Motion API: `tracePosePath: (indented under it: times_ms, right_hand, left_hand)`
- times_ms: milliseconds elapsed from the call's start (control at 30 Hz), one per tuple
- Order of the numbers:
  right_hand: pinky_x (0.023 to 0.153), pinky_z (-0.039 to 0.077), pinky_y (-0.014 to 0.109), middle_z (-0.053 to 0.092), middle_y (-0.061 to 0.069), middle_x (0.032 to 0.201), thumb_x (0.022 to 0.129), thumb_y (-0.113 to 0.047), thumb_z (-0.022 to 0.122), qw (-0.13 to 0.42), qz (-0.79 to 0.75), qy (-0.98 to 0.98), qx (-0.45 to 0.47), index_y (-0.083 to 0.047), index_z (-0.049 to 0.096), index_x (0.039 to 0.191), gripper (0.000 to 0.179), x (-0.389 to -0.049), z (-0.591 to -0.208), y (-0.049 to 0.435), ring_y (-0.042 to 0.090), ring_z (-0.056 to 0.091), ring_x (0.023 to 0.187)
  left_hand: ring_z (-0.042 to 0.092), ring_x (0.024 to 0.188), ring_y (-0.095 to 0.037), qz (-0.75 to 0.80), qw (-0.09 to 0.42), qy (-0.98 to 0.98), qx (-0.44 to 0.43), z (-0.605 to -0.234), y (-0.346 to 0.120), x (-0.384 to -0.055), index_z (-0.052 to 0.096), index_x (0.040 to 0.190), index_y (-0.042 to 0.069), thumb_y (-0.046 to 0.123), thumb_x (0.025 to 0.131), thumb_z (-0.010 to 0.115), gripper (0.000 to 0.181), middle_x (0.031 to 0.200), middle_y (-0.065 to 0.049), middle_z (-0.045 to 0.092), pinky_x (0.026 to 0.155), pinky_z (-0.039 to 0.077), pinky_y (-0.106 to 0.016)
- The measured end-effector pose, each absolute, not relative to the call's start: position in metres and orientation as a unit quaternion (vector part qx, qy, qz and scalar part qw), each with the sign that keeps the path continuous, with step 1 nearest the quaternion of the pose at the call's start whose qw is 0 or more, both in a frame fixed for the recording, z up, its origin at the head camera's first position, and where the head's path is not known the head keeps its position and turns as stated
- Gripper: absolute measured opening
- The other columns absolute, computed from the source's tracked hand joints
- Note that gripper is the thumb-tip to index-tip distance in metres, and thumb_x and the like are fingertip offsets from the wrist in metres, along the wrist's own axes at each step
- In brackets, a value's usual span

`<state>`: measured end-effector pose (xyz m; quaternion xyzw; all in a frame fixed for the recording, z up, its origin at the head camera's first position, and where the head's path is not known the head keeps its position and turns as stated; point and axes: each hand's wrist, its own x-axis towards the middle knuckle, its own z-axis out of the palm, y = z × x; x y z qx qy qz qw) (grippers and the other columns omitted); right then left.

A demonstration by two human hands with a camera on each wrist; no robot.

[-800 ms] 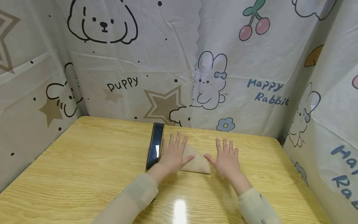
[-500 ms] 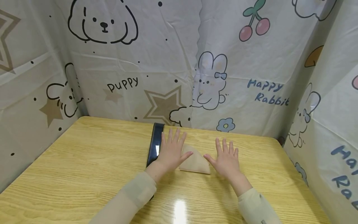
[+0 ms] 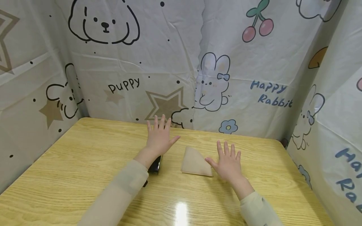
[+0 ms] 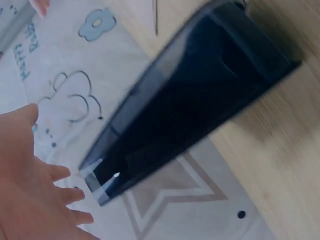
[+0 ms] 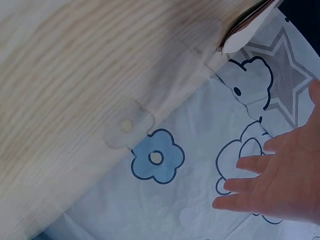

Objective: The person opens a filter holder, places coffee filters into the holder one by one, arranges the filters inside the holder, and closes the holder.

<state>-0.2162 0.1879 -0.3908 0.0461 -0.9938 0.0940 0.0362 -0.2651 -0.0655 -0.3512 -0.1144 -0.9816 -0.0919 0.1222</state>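
Observation:
My left hand [image 3: 159, 140] is spread, fingers straight, above a long dark glossy object [image 3: 154, 166], hiding much of it in the head view. In the left wrist view this tapering dark object [image 4: 175, 100] stands apart from my fingers; its exact kind is unclear. A fan-shaped piece of tan paper [image 3: 195, 163] lies between the hands, and the right wrist view shows layers along the edge of this paper [image 5: 247, 22]. My right hand [image 3: 227, 164] is also spread, its thumb near the paper's right side. Neither hand holds anything.
A light wood table [image 3: 85, 172] carries these things. Pale curtains [image 3: 158, 62] printed with cartoon animals and stars hang behind it and along both sides. A bright light reflection falls on the tabletop near the front.
My left hand has moved left and away from me, off the tan paper and over the dark object, uncovering the paper's left part. The right hand has barely moved.

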Motion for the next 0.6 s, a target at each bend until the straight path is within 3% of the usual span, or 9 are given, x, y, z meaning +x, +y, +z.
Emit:
tracePosePath:
  times_ms: [200,433,600]
  right_hand:
    - [0.107,0.006,0.068,0.012,0.024,0.154,0.09,-0.06,0.045,0.038,0.088,-0.994,0.048,-0.009,0.013,0.15,0.085,-0.216,-0.392,0.187,0.049,0.004,0.139]
    - [0.107,0.005,0.068,0.014,0.024,0.153,0.09,-0.061,0.044,0.038,0.089,-0.994,0.049,-0.009,0.016,0.15,0.084,-0.216,-0.393,0.185,0.049,0.006,0.139]
    - [0.107,0.006,0.067,0.016,0.024,0.153,0.089,-0.061,0.044,0.042,0.093,-0.994,0.049,-0.009,0.018,0.15,0.084,-0.216,-0.393,0.184,0.048,0.009,0.14]
  left_hand:
    - [0.02,0.139,-0.042,-0.129,0.093,-0.982,-0.1,-0.356,-0.077,-0.27,0.029,0.145,0.005,0.045,0.097,0.044,0.065,0.149,-0.019,0.029,0.108,0.01,-0.066]
    - [0.041,0.125,-0.033,-0.148,0.124,-0.975,-0.108,-0.359,-0.079,-0.27,0.046,0.133,0.006,0.03,0.1,0.042,0.041,0.134,-0.015,0.045,0.101,0.031,-0.058]
    - [0.045,0.118,-0.031,-0.142,0.13,-0.975,-0.112,-0.359,-0.08,-0.27,0.05,0.127,0.008,0.03,0.1,0.042,0.036,0.13,-0.013,0.048,0.091,0.041,-0.05]
